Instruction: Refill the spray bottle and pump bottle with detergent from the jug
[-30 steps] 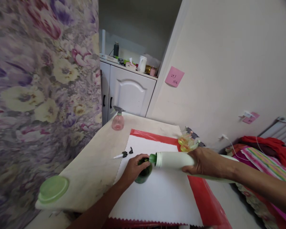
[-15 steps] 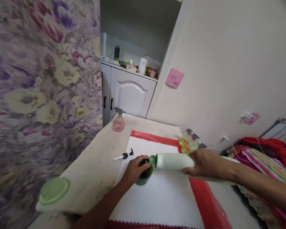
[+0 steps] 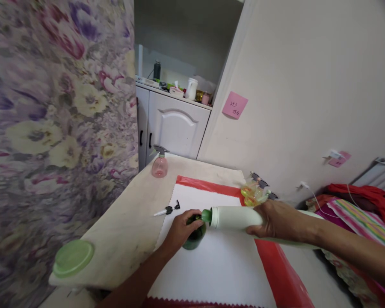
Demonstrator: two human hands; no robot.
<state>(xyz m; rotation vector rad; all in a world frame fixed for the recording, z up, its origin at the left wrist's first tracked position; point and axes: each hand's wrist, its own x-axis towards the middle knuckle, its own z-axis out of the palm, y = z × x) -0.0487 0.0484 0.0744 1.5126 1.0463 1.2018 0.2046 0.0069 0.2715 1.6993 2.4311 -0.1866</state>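
Observation:
My right hand (image 3: 277, 220) is wrapped round a large pale green bottle (image 3: 235, 217), held on its side with its green neck (image 3: 206, 215) pointing left. The neck sits right over the mouth of a small dark green bottle (image 3: 194, 237) that stands on a white cloth (image 3: 211, 265). My left hand (image 3: 179, 229) grips that small bottle around its upper part. A black and white pump head (image 3: 167, 210) lies loose on the table just left of the cloth.
The cloth lies on a red sheet (image 3: 276, 273) on a beige table (image 3: 128, 222). A pink spray bottle (image 3: 159, 164) stands at the far edge, a yellow-green spray bottle (image 3: 253, 193) by the wall, a green lid (image 3: 72, 258) at the near left corner. Floral curtain left, white cabinet behind.
Both hands and both bottles keep the same pose; only the camera view has shifted slightly.

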